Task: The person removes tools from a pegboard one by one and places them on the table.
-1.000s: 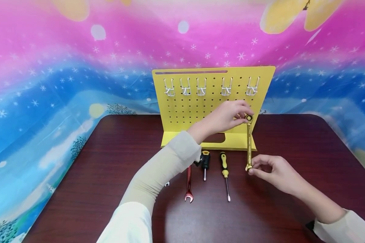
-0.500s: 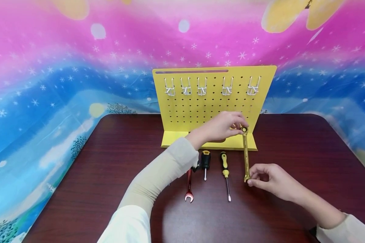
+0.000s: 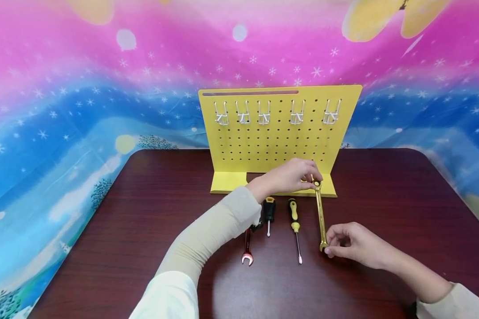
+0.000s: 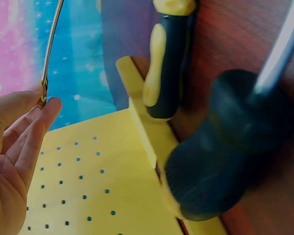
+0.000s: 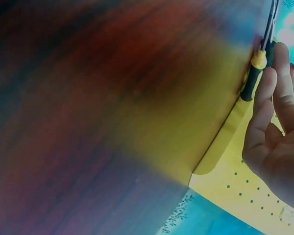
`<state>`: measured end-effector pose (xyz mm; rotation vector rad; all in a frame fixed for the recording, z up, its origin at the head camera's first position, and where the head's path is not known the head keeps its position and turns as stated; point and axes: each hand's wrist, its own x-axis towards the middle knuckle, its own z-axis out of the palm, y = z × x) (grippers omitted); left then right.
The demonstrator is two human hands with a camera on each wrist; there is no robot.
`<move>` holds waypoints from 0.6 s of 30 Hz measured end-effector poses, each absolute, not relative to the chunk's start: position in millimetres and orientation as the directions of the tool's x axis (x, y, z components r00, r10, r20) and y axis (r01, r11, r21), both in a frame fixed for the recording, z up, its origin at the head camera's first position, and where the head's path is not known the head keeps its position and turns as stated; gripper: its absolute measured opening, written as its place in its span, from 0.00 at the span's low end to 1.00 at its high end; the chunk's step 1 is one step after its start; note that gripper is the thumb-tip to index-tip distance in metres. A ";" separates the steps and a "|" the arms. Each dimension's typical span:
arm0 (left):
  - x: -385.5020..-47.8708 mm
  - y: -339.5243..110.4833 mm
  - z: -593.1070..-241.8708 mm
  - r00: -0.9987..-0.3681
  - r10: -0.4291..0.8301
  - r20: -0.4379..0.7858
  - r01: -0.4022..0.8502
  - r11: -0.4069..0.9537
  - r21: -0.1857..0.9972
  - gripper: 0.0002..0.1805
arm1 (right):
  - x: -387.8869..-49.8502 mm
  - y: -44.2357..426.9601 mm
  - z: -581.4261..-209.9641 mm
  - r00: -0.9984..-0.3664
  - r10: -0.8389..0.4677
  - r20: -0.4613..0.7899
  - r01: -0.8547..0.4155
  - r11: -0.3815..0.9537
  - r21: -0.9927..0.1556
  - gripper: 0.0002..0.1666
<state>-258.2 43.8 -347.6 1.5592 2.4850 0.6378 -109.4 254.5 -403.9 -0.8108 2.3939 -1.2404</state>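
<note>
A gold combination wrench [image 3: 320, 217] is held above the table, just right of the long screwdriver. My left hand [image 3: 290, 175] pinches its ring end, in front of the pegboard's base. Thumb and fingers of my right hand [image 3: 357, 246] pinch the open end, nearer to me. In the left wrist view, the wrench [image 4: 51, 49] comes up from between the thumb and fingertips of that hand [image 4: 14, 142]. The right wrist view has my right hand [image 5: 284, 127] at its edge, where its grip is mostly out of sight.
A yellow pegboard [image 3: 231, 150] with several white hooks [image 3: 264, 117] stands at the back. On the table lie a long yellow-black screwdriver [image 3: 295, 221], a stubby screwdriver [image 3: 269, 210] and a red wrench [image 3: 247, 254]. My left sleeve hides part of the table beside them.
Both hands have brought the gold wrench down and toward me, away from the upright part of the pegboard. It has also shifted slightly left. Both keep their hold.
</note>
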 end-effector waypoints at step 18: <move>-264.3 50.2 -384.9 -0.434 0.900 0.047 0.804 0.363 0.470 0.14 | -110.5 259.9 -418.0 -0.701 -0.712 -0.045 -0.335 0.384 -0.861 0.04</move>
